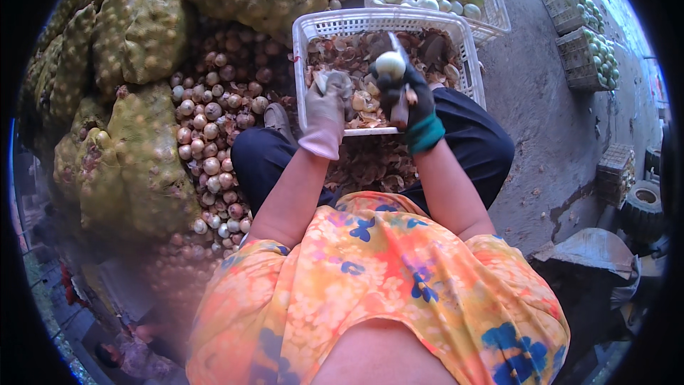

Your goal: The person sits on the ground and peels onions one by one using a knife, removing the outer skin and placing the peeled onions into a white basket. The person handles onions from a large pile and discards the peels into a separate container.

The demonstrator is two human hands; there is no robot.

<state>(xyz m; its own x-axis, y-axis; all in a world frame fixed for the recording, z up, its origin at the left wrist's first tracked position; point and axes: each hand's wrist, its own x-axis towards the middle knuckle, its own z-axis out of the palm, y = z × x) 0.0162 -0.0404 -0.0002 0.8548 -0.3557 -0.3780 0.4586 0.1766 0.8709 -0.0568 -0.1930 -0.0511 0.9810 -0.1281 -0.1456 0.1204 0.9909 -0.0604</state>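
My right hand (pixel 409 93), in a dark glove with a green cuff, holds a knife by its brown handle (pixel 399 112); its blade (pixel 396 43) points away from me. A pale peeled onion (pixel 390 65) sits at the fingers of that hand, against the blade. My left hand (pixel 327 104), in a whitish glove with a pink cuff, has its fingers curled round something pale, perhaps an onion or its skin; blur hides which. Both hands are over a white plastic crate (pixel 300 64) that holds dry onion skins (pixel 368 101).
Unpeeled onions (pixel 211 131) lie heaped on the left beside full mesh sacks (pixel 144 160). Behind the skins stands a white crate (pixel 499 2) of peeled onions (pixel 427 2). More filled crates (pixel 580 64) stand far right. Another person (pixel 136 355) is at lower left.
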